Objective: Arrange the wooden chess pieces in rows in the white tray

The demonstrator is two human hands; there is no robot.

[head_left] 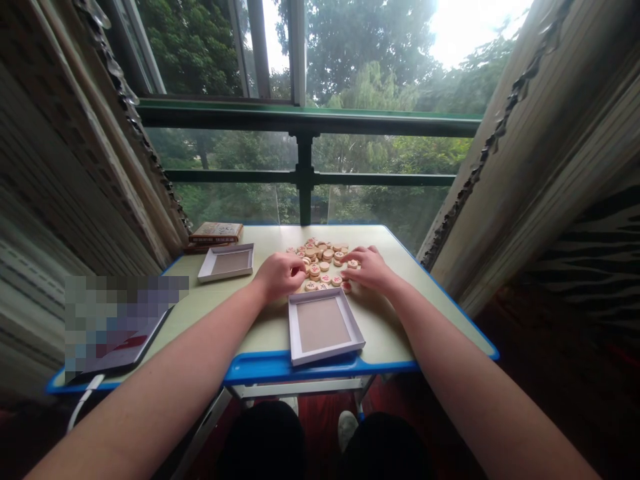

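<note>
A heap of round wooden Chinese chess pieces lies on the pale table, several stacked on others, with red or dark characters on top. At the heap's left edge is my left hand, its fingers curled in against the pieces; what they hold, if anything, is hidden. My right hand reaches over the right edge with thumb and fingers apart, the fingertips at the pieces and one piece lying between them. Just in front of the heap sits a shallow white box tray with nothing in it.
A second shallow box part lies left of the heap, with books behind it. A tablet with a white cable is at the left edge. The table has a blue rim and stands against a window.
</note>
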